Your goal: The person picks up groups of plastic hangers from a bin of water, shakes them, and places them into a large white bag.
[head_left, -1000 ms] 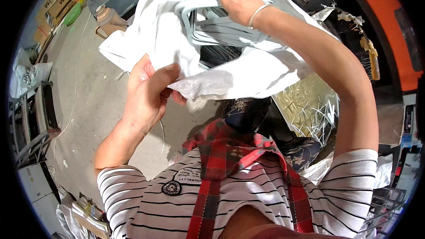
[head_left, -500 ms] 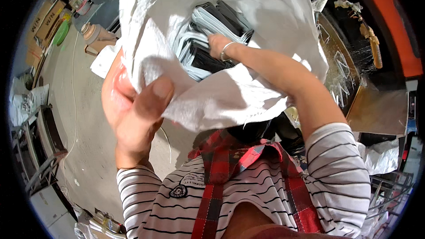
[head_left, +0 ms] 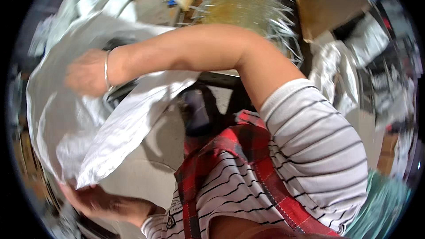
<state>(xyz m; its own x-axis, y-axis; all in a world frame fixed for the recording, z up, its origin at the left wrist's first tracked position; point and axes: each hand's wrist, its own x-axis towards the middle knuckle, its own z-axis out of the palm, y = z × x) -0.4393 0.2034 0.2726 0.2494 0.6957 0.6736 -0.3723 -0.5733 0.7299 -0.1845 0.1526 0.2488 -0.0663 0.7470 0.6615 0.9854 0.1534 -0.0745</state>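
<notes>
Inside the white woven sack [head_left: 119,128], the right hand [head_left: 86,77] is plunged, its grip blurred beyond telling; the sack's lower edge is gripped by the closed left hand [head_left: 95,199].

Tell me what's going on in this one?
A person in a striped shirt with a red plaid cloth over the chest is handling a large white woven sack. The right hand, a bangle at its wrist, reaches across the body and rests against the sack's upper part, near something dark at the opening. The left hand, blurred at the lower left, grips the sack's bottom corner. The sack hangs between the two hands above a pale concrete floor.
</notes>
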